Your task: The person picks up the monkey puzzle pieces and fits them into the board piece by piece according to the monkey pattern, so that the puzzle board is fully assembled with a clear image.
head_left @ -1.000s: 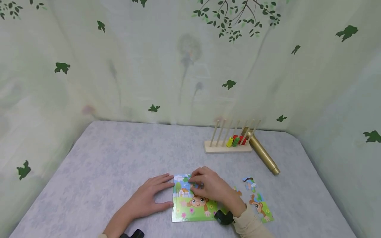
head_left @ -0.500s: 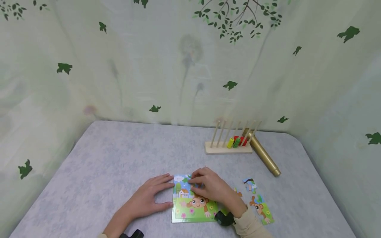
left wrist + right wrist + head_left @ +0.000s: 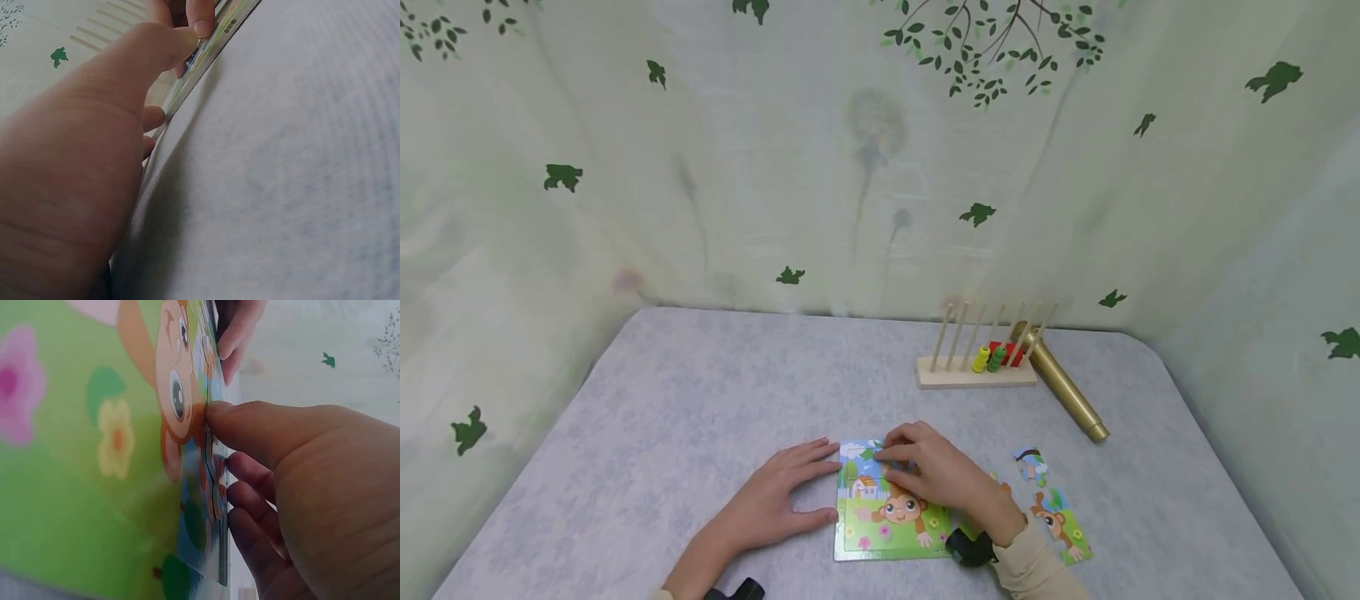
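Glossy square puzzle (image 3: 891, 537), monkey-printed, flowered green to blue, lies flat on bench (image 3: 700, 400) between left hand (image 3: 775, 496), loosely spread against its edge, and right hand (image 3: 936, 471), thumb and fingertips narrowly apart atop it, pinching or not unclear; peg rack (image 3: 955, 380) beyond.

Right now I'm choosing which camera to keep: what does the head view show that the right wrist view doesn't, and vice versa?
Only head: the gold tube and the loose pieces. Only right wrist: several fingertips beyond the right thumb, and the dark seam at its tip. Both: the puzzle, its monkey, the left hand and the right hand.
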`<state>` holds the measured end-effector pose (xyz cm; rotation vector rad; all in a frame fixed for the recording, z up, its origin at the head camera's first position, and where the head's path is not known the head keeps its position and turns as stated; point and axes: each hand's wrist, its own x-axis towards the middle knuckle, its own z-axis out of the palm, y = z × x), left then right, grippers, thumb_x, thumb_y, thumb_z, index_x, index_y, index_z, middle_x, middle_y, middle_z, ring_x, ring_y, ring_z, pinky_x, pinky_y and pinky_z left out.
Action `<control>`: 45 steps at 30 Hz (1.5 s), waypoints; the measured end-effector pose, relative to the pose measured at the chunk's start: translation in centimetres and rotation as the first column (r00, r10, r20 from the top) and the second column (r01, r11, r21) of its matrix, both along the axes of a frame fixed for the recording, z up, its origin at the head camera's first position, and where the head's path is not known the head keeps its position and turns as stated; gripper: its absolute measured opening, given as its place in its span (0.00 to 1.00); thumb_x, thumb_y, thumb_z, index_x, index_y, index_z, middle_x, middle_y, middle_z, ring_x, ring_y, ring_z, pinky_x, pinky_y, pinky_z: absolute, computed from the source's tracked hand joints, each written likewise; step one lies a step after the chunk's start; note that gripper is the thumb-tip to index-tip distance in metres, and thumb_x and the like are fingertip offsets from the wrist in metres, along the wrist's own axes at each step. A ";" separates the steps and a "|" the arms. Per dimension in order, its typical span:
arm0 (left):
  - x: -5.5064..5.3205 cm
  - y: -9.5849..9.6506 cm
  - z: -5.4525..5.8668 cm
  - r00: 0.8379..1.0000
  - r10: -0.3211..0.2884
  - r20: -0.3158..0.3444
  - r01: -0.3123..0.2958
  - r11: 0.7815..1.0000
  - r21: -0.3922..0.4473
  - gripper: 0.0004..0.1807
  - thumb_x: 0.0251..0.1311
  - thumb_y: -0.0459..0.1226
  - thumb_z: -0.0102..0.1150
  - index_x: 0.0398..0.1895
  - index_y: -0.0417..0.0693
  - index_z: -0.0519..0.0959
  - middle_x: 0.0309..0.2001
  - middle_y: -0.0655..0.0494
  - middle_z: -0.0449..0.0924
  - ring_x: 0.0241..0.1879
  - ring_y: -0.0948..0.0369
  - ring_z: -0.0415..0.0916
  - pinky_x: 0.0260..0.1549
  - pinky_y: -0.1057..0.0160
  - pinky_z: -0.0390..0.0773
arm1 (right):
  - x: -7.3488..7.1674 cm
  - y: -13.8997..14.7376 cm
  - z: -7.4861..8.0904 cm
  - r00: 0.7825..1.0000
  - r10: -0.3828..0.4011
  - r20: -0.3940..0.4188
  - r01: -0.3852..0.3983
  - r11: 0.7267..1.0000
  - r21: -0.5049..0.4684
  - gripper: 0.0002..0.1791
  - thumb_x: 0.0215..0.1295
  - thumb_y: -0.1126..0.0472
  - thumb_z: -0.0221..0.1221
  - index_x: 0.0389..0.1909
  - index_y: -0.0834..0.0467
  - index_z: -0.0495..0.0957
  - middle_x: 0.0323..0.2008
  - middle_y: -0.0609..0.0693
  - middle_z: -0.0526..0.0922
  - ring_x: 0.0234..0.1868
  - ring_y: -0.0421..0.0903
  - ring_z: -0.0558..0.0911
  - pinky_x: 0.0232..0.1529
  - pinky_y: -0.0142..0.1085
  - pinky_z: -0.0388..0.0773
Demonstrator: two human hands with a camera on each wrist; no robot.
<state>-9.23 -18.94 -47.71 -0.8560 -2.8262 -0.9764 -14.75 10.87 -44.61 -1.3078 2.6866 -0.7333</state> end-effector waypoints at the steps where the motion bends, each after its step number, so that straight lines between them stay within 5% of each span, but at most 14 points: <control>1: 0.0 0.0 0.0 1.000 -0.001 -0.002 0.001 1.000 -0.001 0.34 0.60 0.64 0.67 0.66 0.62 0.80 0.74 0.64 0.70 0.76 0.55 0.64 0.68 0.39 0.70 | 0.0 0.0 0.0 1.000 0.001 0.006 -0.001 1.000 0.004 0.16 0.74 0.54 0.63 0.58 0.52 0.86 0.56 0.49 0.81 0.53 0.44 0.77 0.51 0.36 0.79; 10: -0.1 0.0 0.2 1.000 -0.005 -0.006 0.005 1.000 -0.002 0.33 0.60 0.62 0.68 0.66 0.59 0.81 0.73 0.61 0.71 0.75 0.54 0.65 0.69 0.40 0.70 | 0.4 0.4 0.9 0.999 -0.012 0.042 0.010 0.998 0.058 0.21 0.75 0.53 0.62 0.66 0.51 0.80 0.61 0.48 0.79 0.58 0.44 0.76 0.54 0.37 0.80; 19: -0.4 -0.2 0.3 1.000 -0.005 -0.015 0.004 1.000 -0.018 0.33 0.60 0.60 0.69 0.66 0.58 0.81 0.74 0.61 0.71 0.75 0.54 0.65 0.69 0.41 0.70 | 0.6 1.9 2.3 1.000 -0.015 0.003 0.015 0.999 -0.031 0.18 0.73 0.58 0.64 0.61 0.51 0.84 0.57 0.47 0.80 0.57 0.46 0.77 0.53 0.41 0.80; 28: -0.3 -0.1 0.3 0.999 -0.013 -0.036 0.012 1.000 -0.027 0.30 0.64 0.57 0.68 0.65 0.57 0.81 0.73 0.59 0.72 0.75 0.54 0.65 0.70 0.42 0.69 | 0.7 3.2 2.2 0.995 -0.008 -0.104 0.003 0.999 -0.045 0.16 0.71 0.59 0.65 0.58 0.52 0.85 0.54 0.49 0.82 0.56 0.48 0.79 0.54 0.44 0.81; 45: -0.2 -0.2 0.0 0.997 -0.017 -0.076 0.016 1.000 -0.012 0.29 0.64 0.57 0.67 0.64 0.56 0.82 0.72 0.59 0.73 0.74 0.54 0.67 0.68 0.42 0.71 | 1.2 5.6 2.1 0.988 -0.050 -0.148 0.038 0.995 -0.088 0.19 0.70 0.62 0.66 0.61 0.56 0.83 0.55 0.51 0.82 0.56 0.50 0.80 0.53 0.47 0.83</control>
